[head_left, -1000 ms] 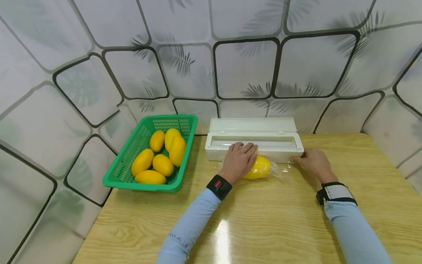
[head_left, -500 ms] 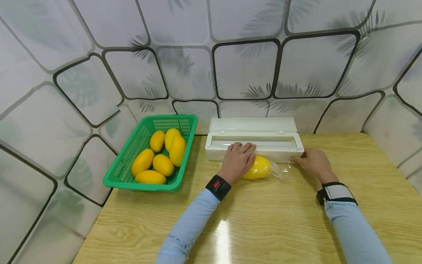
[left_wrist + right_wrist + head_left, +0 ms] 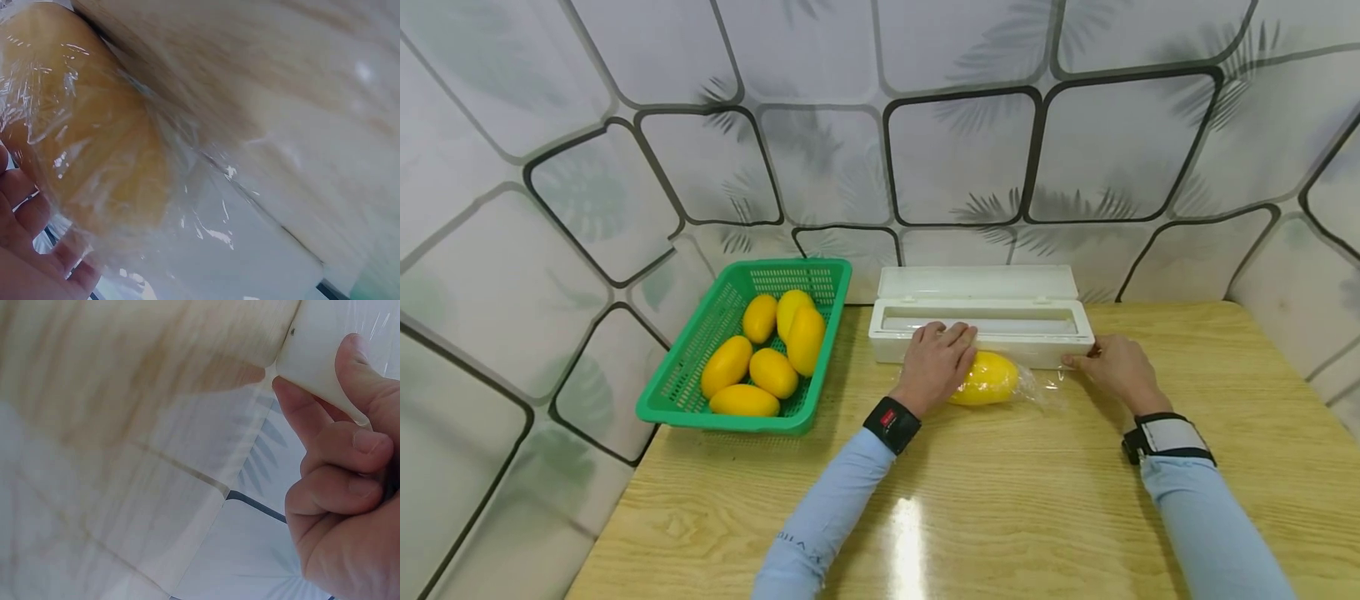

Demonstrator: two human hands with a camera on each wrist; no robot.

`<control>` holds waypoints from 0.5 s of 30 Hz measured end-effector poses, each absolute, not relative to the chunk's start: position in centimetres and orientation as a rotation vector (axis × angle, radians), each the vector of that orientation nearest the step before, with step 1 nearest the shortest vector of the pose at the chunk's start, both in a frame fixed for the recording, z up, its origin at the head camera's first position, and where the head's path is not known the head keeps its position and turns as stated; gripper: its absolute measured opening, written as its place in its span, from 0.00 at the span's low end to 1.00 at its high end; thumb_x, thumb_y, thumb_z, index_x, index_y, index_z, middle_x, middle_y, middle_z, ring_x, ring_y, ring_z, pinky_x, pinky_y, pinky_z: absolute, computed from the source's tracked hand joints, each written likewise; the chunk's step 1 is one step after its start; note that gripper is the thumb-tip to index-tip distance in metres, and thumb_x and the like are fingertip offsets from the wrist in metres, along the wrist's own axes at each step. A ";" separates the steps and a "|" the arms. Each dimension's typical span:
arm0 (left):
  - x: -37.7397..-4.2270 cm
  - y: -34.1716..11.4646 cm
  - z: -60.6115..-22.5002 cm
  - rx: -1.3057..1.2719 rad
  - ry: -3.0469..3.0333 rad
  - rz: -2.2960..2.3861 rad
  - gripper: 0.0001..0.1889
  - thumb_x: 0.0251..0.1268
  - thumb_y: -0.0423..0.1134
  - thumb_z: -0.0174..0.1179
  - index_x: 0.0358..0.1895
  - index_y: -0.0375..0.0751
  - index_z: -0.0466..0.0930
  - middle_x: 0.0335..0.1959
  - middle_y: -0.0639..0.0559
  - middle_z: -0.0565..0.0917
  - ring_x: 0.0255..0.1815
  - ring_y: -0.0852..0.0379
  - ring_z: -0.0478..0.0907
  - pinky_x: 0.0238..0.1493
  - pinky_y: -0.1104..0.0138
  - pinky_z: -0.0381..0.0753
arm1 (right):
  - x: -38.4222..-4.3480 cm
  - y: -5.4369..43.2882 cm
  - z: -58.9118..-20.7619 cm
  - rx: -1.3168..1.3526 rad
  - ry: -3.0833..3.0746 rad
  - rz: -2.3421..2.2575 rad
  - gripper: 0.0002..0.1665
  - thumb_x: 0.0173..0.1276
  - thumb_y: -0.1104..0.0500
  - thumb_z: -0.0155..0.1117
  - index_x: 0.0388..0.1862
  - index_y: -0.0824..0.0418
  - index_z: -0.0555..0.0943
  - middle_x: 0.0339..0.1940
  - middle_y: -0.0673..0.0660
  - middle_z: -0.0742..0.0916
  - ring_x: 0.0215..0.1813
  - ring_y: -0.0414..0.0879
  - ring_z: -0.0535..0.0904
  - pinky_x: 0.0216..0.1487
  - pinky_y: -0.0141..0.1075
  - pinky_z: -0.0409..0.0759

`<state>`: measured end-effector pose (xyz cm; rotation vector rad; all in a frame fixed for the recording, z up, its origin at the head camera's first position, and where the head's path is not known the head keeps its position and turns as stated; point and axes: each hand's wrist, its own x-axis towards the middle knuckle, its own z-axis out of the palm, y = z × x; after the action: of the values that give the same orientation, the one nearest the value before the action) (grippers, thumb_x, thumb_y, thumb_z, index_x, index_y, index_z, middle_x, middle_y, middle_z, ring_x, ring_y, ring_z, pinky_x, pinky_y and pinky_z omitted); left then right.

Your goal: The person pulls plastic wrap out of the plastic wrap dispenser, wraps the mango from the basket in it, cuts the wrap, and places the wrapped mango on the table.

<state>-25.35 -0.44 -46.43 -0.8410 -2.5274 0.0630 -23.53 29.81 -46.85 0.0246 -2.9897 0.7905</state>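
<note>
Head view: from where I am standing, a yellow fruit in clear film is lying just in front of a white box, its long axis running roughly along the box's front; the left hand is lying nearer, resting over the fruit's left end with fingers extended and slightly bent — the right end is sticking out beside it; the right hand is lying apart from the fruit, to its right, pinching the box's right corner between thumb and forefinger, the other fingers curling in; a black strap on the left wrist is carrying a red label, too small to read; dark lettering is showing along the left sleeve, but I am not making out any word.
</note>
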 end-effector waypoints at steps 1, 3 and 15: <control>-25.4 -0.5 -46.4 -0.838 -2.527 0.058 0.23 0.81 0.52 0.41 0.70 0.53 0.73 0.65 0.59 0.78 0.61 0.52 0.73 0.64 0.59 0.70 | -23.5 29.9 -46.8 0.026 -2.989 0.792 0.28 0.66 0.45 0.69 0.38 0.73 0.82 0.33 0.68 0.86 0.31 0.54 0.79 0.25 0.38 0.70; -25.5 -0.7 -46.5 -0.831 -2.529 0.048 0.23 0.81 0.52 0.41 0.70 0.53 0.73 0.65 0.59 0.78 0.61 0.52 0.73 0.64 0.59 0.71 | -23.6 29.9 -46.8 0.025 -2.987 0.790 0.28 0.66 0.45 0.69 0.38 0.73 0.82 0.33 0.69 0.86 0.31 0.55 0.79 0.25 0.39 0.71; -25.4 -1.7 -46.5 -0.788 -2.546 0.069 0.23 0.81 0.52 0.41 0.70 0.53 0.73 0.64 0.59 0.78 0.60 0.52 0.74 0.63 0.60 0.71 | -23.7 29.9 -47.0 0.034 -2.982 0.791 0.31 0.66 0.44 0.69 0.42 0.75 0.82 0.36 0.70 0.86 0.34 0.57 0.80 0.27 0.41 0.73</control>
<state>-25.41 -1.67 -46.53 -0.7885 -2.5465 0.0687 -23.68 29.86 -47.02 0.0341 -2.9824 0.7907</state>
